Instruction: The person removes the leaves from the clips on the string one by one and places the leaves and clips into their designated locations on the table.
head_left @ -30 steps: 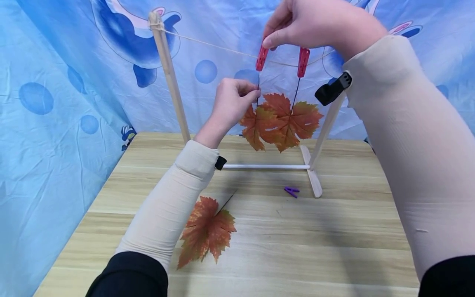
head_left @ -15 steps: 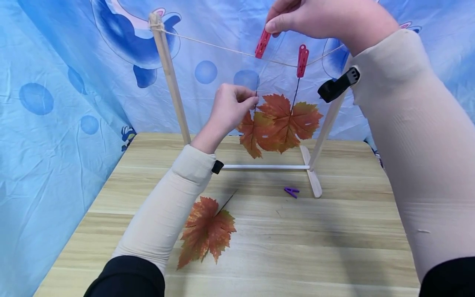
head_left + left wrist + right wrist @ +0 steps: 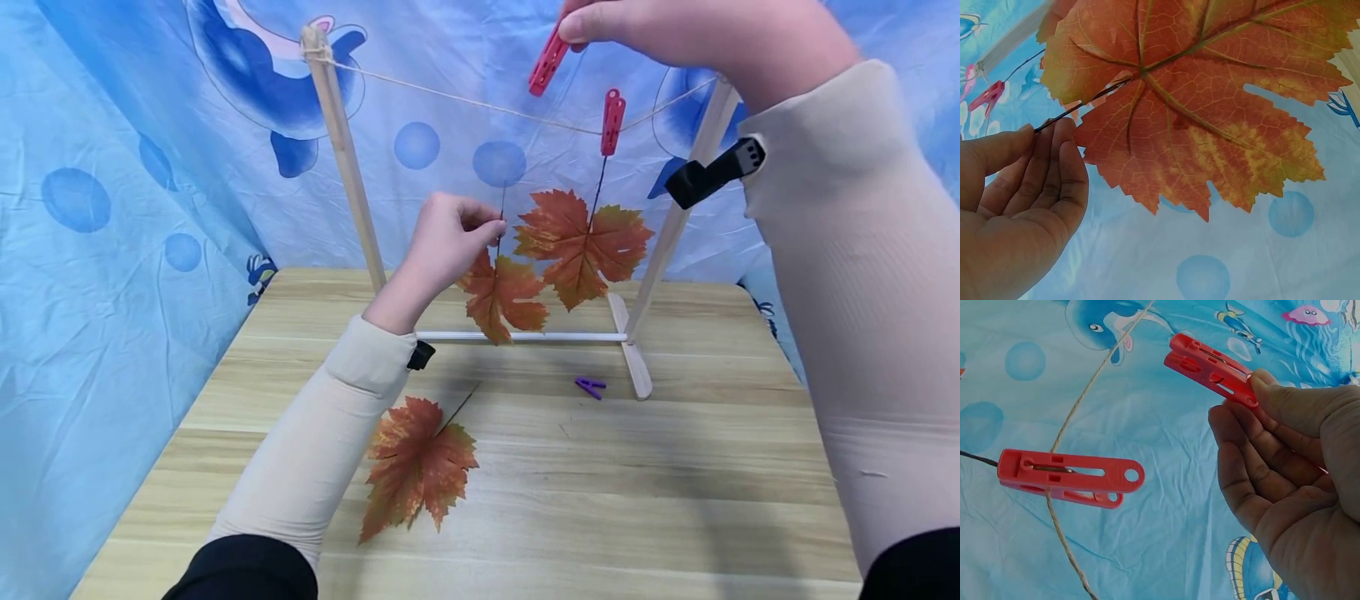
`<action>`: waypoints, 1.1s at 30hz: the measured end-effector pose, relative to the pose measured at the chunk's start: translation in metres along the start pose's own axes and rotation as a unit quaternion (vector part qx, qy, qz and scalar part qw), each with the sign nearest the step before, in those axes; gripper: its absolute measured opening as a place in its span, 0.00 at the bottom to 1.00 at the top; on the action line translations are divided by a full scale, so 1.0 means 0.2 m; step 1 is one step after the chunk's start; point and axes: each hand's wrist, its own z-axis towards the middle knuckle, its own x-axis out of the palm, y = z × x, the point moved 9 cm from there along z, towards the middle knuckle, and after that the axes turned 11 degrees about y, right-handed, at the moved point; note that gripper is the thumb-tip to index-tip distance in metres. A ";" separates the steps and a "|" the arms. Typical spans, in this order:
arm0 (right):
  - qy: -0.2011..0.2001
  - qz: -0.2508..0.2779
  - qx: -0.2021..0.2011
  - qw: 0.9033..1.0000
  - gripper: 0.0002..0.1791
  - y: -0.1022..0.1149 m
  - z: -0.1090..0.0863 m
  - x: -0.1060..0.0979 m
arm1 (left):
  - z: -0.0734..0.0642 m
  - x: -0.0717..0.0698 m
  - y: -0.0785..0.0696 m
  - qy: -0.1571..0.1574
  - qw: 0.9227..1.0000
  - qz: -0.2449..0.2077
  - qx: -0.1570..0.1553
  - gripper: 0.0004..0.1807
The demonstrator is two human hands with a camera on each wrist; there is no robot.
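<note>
Wood-grain surface (image 3: 600,517) beneath, left grip (image 3: 450,242) pinches leaf (image 3: 506,300) by stem (image 3: 1082,105), presumably to avoid creasing; right grip (image 3: 697,37) pinches red clothespin (image 3: 549,65), held clear of string (image 3: 1074,411).

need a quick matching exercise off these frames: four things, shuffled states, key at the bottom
Things
1. Left hand
2. Purple clip
3. Right hand
4. String

States
A. tied round a wooden post
B. pinches a red clip that is off the line
C. pinches the stem of a leaf
D. lies on the table

Pairs: 1-C, 2-D, 3-B, 4-A
</note>
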 end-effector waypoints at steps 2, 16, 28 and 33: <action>-0.004 0.004 0.005 1.000 0.30 -0.01 -0.02 -0.01 | -0.02 0.00 0.01 0.004 1.000 0.005 -0.004 0.07; -0.021 0.037 -0.014 0.999 0.22 -0.16 -0.05 -0.02 | -0.16 -0.02 0.05 0.020 0.999 0.013 -0.036 0.06; -0.051 0.058 -0.075 0.994 0.16 -0.07 -0.36 0.06 | -0.28 -0.04 0.09 0.034 0.998 0.032 -0.044 0.06; -0.058 0.064 -0.111 0.990 0.14 -0.03 -0.44 0.10 | -0.32 -0.04 0.12 0.036 0.997 0.038 -0.050 0.06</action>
